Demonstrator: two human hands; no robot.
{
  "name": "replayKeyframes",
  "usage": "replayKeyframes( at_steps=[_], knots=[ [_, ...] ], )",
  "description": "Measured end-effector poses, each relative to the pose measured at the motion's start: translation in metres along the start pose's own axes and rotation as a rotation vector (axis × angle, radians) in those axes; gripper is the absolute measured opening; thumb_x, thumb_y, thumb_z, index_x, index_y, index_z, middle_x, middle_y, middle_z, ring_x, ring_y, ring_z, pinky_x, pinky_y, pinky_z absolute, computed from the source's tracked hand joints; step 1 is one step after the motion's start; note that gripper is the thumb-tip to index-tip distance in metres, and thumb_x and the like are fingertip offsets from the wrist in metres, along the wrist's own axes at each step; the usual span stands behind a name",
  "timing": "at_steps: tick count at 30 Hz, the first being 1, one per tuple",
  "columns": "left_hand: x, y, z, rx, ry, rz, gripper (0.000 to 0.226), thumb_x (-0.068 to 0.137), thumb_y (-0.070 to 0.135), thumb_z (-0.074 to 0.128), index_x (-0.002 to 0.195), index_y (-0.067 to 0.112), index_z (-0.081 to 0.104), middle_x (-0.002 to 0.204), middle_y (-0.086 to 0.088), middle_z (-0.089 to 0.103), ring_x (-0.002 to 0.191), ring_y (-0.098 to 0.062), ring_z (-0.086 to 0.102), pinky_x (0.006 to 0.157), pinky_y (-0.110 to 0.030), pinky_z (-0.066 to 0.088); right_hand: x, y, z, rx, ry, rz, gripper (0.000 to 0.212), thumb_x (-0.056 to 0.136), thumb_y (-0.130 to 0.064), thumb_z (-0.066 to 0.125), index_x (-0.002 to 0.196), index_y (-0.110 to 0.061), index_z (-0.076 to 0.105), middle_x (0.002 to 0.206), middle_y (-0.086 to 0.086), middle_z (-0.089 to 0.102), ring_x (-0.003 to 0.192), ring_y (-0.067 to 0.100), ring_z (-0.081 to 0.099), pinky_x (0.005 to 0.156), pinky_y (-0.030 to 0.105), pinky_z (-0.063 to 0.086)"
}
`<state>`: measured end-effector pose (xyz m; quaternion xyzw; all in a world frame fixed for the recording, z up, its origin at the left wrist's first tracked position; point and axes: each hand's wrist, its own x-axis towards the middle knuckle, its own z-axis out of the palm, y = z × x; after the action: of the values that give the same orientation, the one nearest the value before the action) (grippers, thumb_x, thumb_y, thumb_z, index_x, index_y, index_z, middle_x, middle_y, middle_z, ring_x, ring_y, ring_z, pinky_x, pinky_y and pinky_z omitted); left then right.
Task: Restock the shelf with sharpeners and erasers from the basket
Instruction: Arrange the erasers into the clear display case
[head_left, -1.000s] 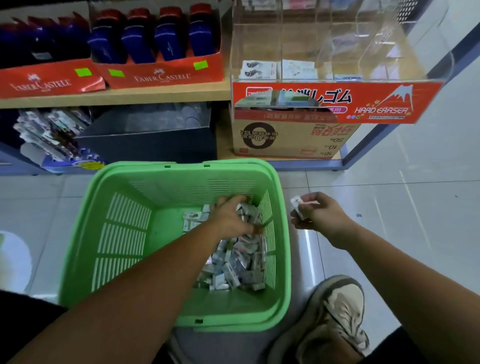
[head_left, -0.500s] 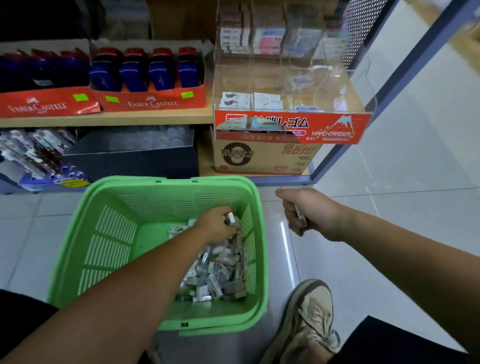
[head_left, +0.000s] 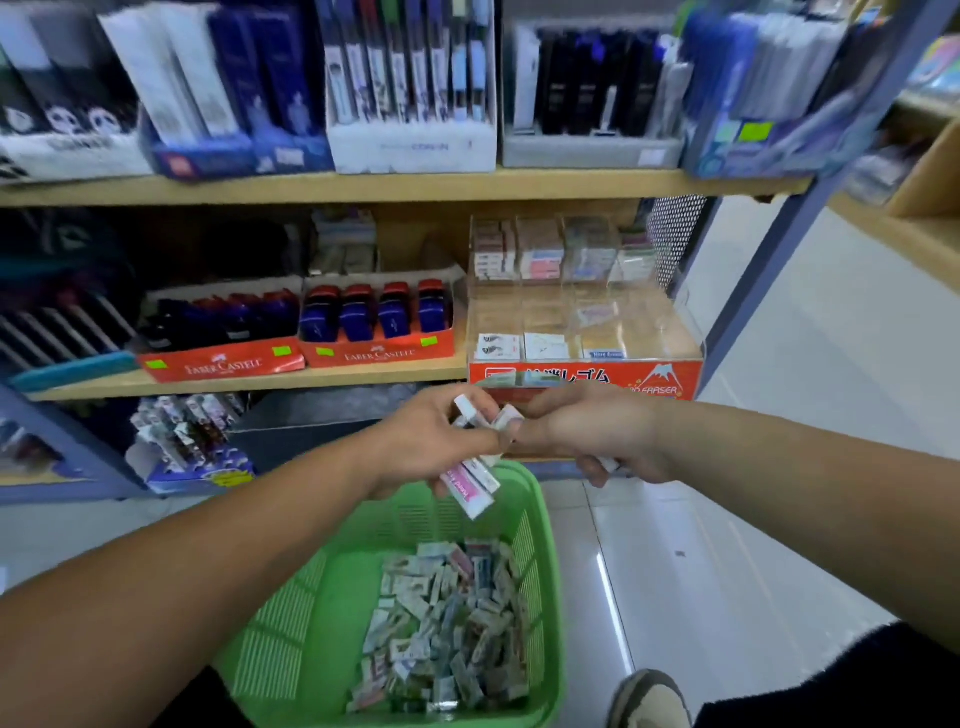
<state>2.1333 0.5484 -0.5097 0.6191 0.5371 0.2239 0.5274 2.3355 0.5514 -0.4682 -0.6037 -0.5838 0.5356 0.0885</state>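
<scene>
- Shelf (head_left: 311, 378): the wooden board runs left to right across the far side. Red cartons (head_left: 379, 356) of blue items stand at its centre, and a clear display case (head_left: 587, 317) stands at its right end.
- Basket (head_left: 551, 571): green, on the floor at near centre, below both grips. A loose eraser pile (head_left: 447, 623) fills its right half.
- Display case: the front compartments hold only a few packs and look ready for refill. It lies just beyond the grips, slightly right and higher.
- Left grip (head_left: 431, 441): fingers are curled round an eraser bundle (head_left: 470, 486) above the basket's far rim.
- Right grip (head_left: 587, 431): fingers are curled, meeting the left grip at the fingertips. A white eraser (head_left: 608, 463) shows beneath them.
- Eraser bundle: its long axis slants from far left down to near right, pointing away from the case.
- One more eraser sits between the grips; which grip carries it cannot be told.
- Assessment: the right grip is nearer the case. The bundle probably needs turning before it drops into a compartment.
</scene>
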Motion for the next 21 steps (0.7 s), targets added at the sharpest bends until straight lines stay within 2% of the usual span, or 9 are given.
replayKeyframes(
  at_steps=[2, 4, 6, 10, 12, 13, 15, 17, 21],
  knots=[
    [-0.005, 0.017, -0.015, -0.075, 0.037, 0.029, 0.018, 0.093, 0.025, 0.076, 0.106, 0.021, 0.064, 0.078, -0.004, 0.069, 0.059, -0.018, 0.064, 0.045, -0.028, 0.044, 0.008, -0.011, -0.001, 0.135, 0.032, -0.035, 0.029, 0.101, -0.036, 0.068, 0.114, -0.011, 0.071, 0.093, 0.013, 0.073, 0.041, 0.013, 0.036, 0.049, 0.024, 0.035],
    [-0.001, 0.027, -0.026, -0.153, 0.081, 0.032, 0.020, 0.094, 0.022, 0.075, 0.109, 0.017, 0.063, 0.079, -0.008, 0.067, 0.059, -0.020, 0.062, 0.044, -0.028, 0.043, 0.019, -0.022, -0.002, 0.293, 0.065, -0.065, 0.021, 0.101, -0.031, 0.069, 0.107, -0.010, 0.069, 0.106, 0.017, 0.076, 0.039, 0.012, 0.036, 0.047, 0.023, 0.035],
    [0.005, 0.032, -0.035, -0.228, 0.123, 0.034, 0.023, 0.093, 0.022, 0.076, 0.110, 0.013, 0.063, 0.080, -0.010, 0.066, 0.057, -0.020, 0.061, 0.043, -0.027, 0.042, 0.027, -0.031, 0.000, 0.426, 0.075, -0.093, 0.014, 0.101, -0.030, 0.069, 0.101, -0.016, 0.066, 0.106, 0.015, 0.075, 0.040, 0.011, 0.037, 0.045, 0.022, 0.036],
    [0.018, 0.029, -0.043, -0.320, 0.154, 0.038, 0.028, 0.089, 0.029, 0.079, 0.109, 0.012, 0.067, 0.077, -0.008, 0.069, 0.054, -0.019, 0.059, 0.043, -0.026, 0.041, 0.042, -0.036, 0.001, 0.543, 0.102, -0.165, 0.018, 0.099, -0.028, 0.071, 0.103, -0.013, 0.061, 0.083, 0.009, 0.064, 0.041, 0.012, 0.036, 0.049, 0.028, 0.036],
    [0.027, 0.024, -0.048, -0.292, 0.140, 0.049, 0.023, 0.089, 0.032, 0.078, 0.105, 0.017, 0.070, 0.075, -0.007, 0.069, 0.054, -0.018, 0.059, 0.043, -0.027, 0.040, 0.050, -0.030, -0.003, 0.551, 0.102, -0.167, 0.018, 0.100, -0.028, 0.070, 0.097, -0.015, 0.058, 0.066, 0.007, 0.052, 0.042, 0.013, 0.033, 0.050, 0.029, 0.036],
    [0.032, 0.020, -0.049, -0.280, 0.145, 0.046, 0.018, 0.090, 0.032, 0.078, 0.102, 0.019, 0.072, 0.075, -0.007, 0.069, 0.055, -0.018, 0.058, 0.043, -0.027, 0.039, 0.054, -0.026, -0.006, 0.561, 0.098, -0.161, 0.019, 0.101, -0.028, 0.069, 0.095, -0.016, 0.057, 0.067, 0.008, 0.049, 0.042, 0.013, 0.032, 0.051, 0.029, 0.037],
    [0.042, 0.015, -0.050, -0.265, 0.186, 0.015, 0.010, 0.092, 0.033, 0.076, 0.097, 0.024, 0.073, 0.074, -0.003, 0.069, 0.057, -0.019, 0.058, 0.044, -0.027, 0.037, 0.061, -0.021, -0.013, 0.593, 0.106, -0.154, 0.017, 0.102, -0.028, 0.069, 0.093, -0.016, 0.059, 0.080, 0.013, 0.048, 0.042, 0.013, 0.031, 0.051, 0.029, 0.040],
    [0.052, 0.010, -0.050, -0.249, 0.237, -0.028, 0.007, 0.093, 0.032, 0.076, 0.095, 0.026, 0.072, 0.071, 0.001, 0.067, 0.056, -0.017, 0.058, 0.044, -0.027, 0.035, 0.072, -0.017, -0.019, 0.614, 0.134, -0.152, 0.015, 0.102, -0.024, 0.067, 0.095, -0.014, 0.060, 0.083, 0.013, 0.049, 0.041, 0.013, 0.029, 0.050, 0.029, 0.040],
    [0.072, 0.011, -0.048, -0.239, 0.272, -0.061, 0.002, 0.095, 0.029, 0.072, 0.096, 0.029, 0.071, 0.077, 0.000, 0.067, 0.057, -0.013, 0.060, 0.045, -0.025, 0.037, 0.092, -0.018, -0.027, 0.655, 0.126, -0.148, 0.012, 0.100, -0.020, 0.069, 0.104, -0.010, 0.064, 0.099, 0.022, 0.058, 0.040, 0.013, 0.032, 0.049, 0.028, 0.042]
  ],
)
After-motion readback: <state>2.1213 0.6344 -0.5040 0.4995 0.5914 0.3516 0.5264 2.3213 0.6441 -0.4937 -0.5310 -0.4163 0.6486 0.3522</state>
